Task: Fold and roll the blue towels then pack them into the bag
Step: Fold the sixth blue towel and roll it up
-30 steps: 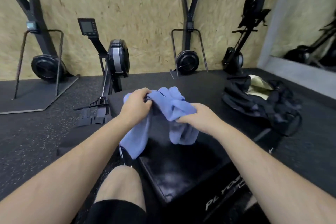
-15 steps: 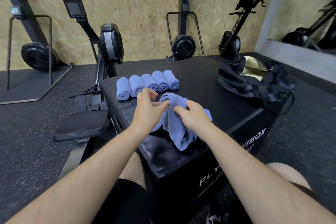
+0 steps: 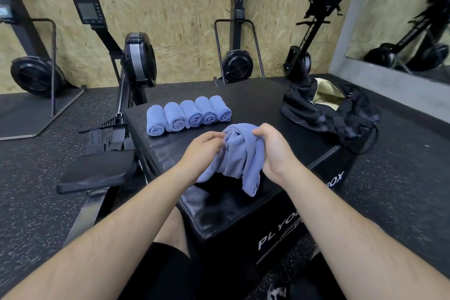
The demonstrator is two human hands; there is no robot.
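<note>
Both hands, left hand (image 3: 203,151) and right hand (image 3: 272,151), pinch a bunched blue towel (image 3: 239,161) over the black box (image 3: 255,105). Five rolled towels (image 3: 188,114) lie behind it, and the open bag (image 3: 328,114) sits to the right.

Lighting: you get even, moderate indoor light, soft shadows beneath the towel (image 3: 239,161). Glare: faint sheen on the black box (image 3: 219,204). Edges: wide-angle bowing. Sharpness: slightly soft.

The loose blue towel (image 3: 239,161), a second ago raised in front of the view, now hangs low over the counter (image 3: 255,109). The left hand (image 3: 202,151) and right hand (image 3: 272,151) have drawn closer, bunching it between them.
</note>
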